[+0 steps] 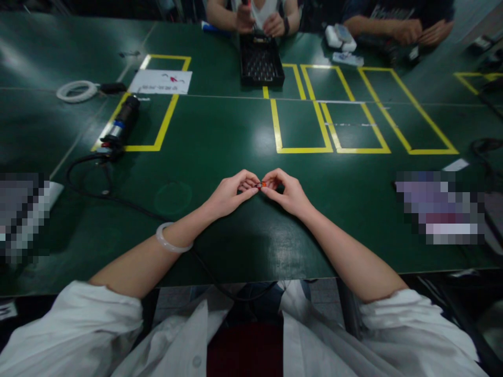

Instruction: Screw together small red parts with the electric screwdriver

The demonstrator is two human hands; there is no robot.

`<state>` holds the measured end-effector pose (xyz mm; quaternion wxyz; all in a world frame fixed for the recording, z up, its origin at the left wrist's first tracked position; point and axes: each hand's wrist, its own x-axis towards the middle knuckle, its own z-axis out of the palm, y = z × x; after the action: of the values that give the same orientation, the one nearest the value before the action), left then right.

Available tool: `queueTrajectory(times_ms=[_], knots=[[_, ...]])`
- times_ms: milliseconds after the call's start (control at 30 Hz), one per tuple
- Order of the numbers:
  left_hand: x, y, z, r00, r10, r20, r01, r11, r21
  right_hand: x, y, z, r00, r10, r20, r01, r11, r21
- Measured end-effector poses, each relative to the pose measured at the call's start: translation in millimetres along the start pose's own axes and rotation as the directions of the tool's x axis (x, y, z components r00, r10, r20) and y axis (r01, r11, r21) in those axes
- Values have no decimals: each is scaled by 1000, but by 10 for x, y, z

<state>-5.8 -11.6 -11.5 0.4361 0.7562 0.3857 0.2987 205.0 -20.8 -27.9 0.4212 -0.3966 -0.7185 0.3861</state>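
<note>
Between my fingertips, over the middle of the green table (220, 141), is a small red-orange part (261, 185) with a dark end. It is too small for me to tell its kind. My left hand (234, 192) pinches its left end between thumb and fingers. On the other side, my right hand (286, 191) is closed on the orange end. Both hands nearly meet at the part, and the fingers cover some of it. A pale bangle (173, 246) circles my left wrist.
At left lie a dark cylindrical tool (122, 123) with a black cable (137, 208), a white cable coil (76, 91) and a paper sheet (161, 81). A black tray (262, 76) stands before a person across the table. Yellow tape outlines (304, 151) mark the surface. Blurred objects flank me.
</note>
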Motion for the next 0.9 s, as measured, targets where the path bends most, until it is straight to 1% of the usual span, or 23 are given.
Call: queueTrajectory(times_ms=[200, 500, 633, 733, 900], knots=[[0, 7, -23, 1000, 3, -24, -2, 1000, 20, 2, 44, 0, 1000, 21, 20, -22, 1000, 6], [-1, 23, -18, 1000, 4, -18, -4, 999, 45, -4, 33, -6, 999, 27, 30, -27, 999, 19], [5, 28, -26, 998, 24, -61, -20, 998, 60, 2, 52, -7, 998, 51, 27, -52, 998, 34], [11, 22, -39, 995, 23, -97, -15, 996, 82, 3, 67, -3, 997, 68, 46, -70, 997, 31], [10, -15, -50, 995, 36, -98, -26, 994, 102, 2, 68, 0, 995, 70, 66, -72, 997, 24]])
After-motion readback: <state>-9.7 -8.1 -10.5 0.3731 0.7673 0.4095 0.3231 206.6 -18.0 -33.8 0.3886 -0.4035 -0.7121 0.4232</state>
